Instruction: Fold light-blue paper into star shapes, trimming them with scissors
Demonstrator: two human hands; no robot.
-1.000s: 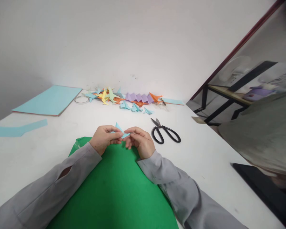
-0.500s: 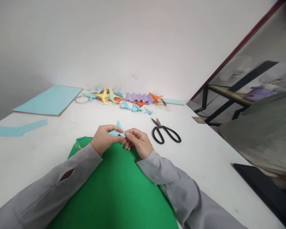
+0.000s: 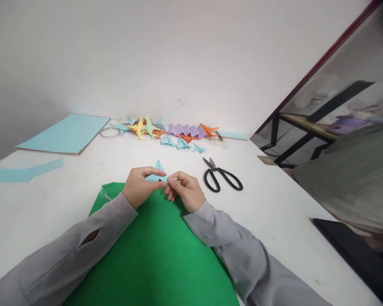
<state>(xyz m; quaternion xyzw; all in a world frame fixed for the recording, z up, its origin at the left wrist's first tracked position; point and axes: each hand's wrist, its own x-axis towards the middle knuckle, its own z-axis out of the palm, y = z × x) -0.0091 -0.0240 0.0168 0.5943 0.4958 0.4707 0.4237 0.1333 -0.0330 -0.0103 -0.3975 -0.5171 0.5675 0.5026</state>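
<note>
A small light-blue folded paper piece (image 3: 158, 166), with a pointed tip turned up, is held between my two hands above the far end of a green sheet (image 3: 153, 255). My left hand (image 3: 141, 186) pinches it from the left between thumb and fingers. On the right side my right hand (image 3: 187, 189) grips its edge with thumb and forefinger, the other fingers curled beneath. Part of the paper is hidden behind the fingers. Black-handled scissors (image 3: 221, 175) lie to the right of my right hand, blades slightly apart.
Along the wall lie several folded paper figures (image 3: 150, 128), a purple pleated strip (image 3: 185, 130) and a tape roll (image 3: 110, 133). Blue sheets (image 3: 67, 134) and a blue offcut (image 3: 28, 172) are at left. At right are a black-framed shelf (image 3: 306, 131) and a dark flat object (image 3: 344, 255).
Very little differs. Both hands keep their hold on the blue paper, with only a slight shift of the fingers and the paper.
</note>
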